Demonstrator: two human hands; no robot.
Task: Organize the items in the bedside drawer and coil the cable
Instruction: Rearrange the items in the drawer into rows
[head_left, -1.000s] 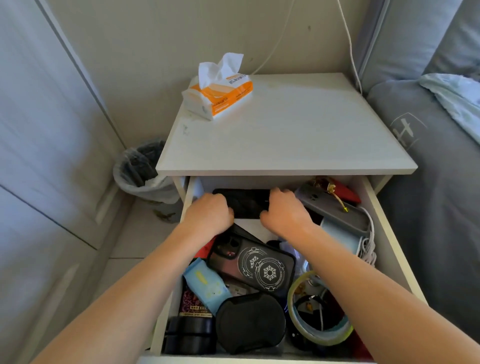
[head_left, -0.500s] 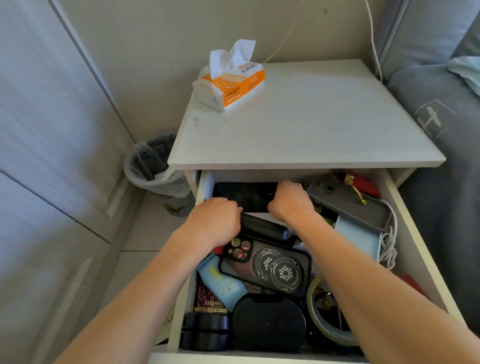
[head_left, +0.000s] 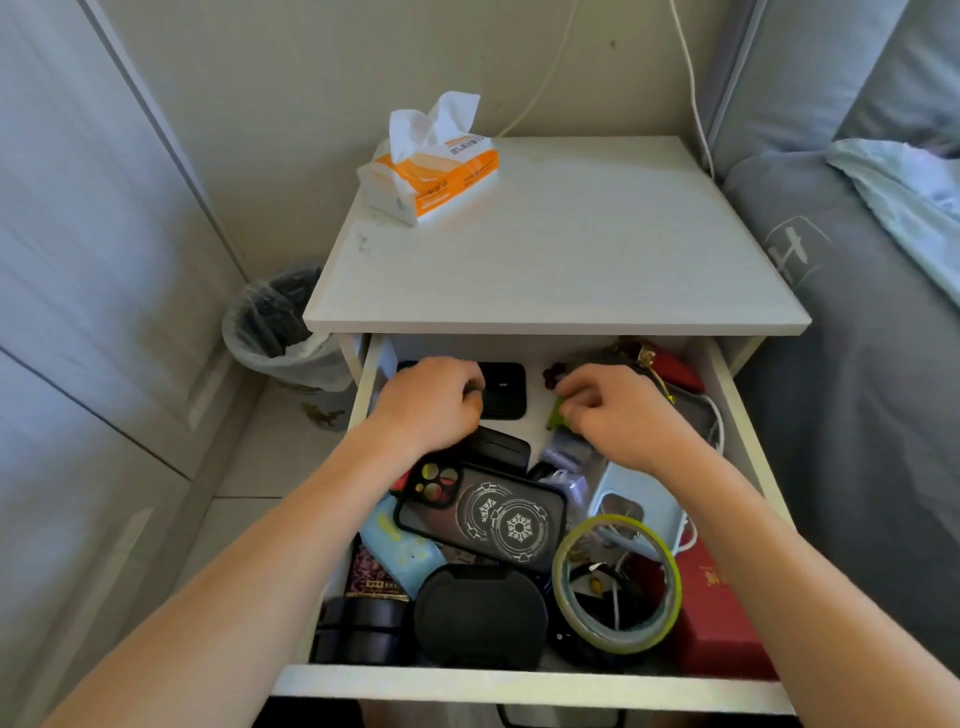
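Note:
The white bedside drawer (head_left: 519, 683) stands pulled open and crammed with items. My left hand (head_left: 431, 402) rests with curled fingers on a black flat device (head_left: 504, 389) at the drawer's back left. My right hand (head_left: 613, 415) pinches a small green item (head_left: 557, 415) in the back middle, beside a dark bead string (head_left: 551, 375). A phone case with snowflake circles (head_left: 483, 512) lies in the middle. A white cable (head_left: 719, 421) lies bunched along the right wall. In front sit a tape roll (head_left: 566, 587), a black oval case (head_left: 480, 616) and a red box (head_left: 719, 629).
An orange tissue pack (head_left: 441, 174) sits on the nightstand top (head_left: 571, 260). A lined waste bin (head_left: 270, 322) stands on the floor at left. A grey bed (head_left: 857, 364) borders the right side. Two white cords (head_left: 691, 78) hang down the wall behind.
My right hand left the black device and moved right, now pinching a small green item. My left hand stays at the device's left end. The camera view shifted slightly.

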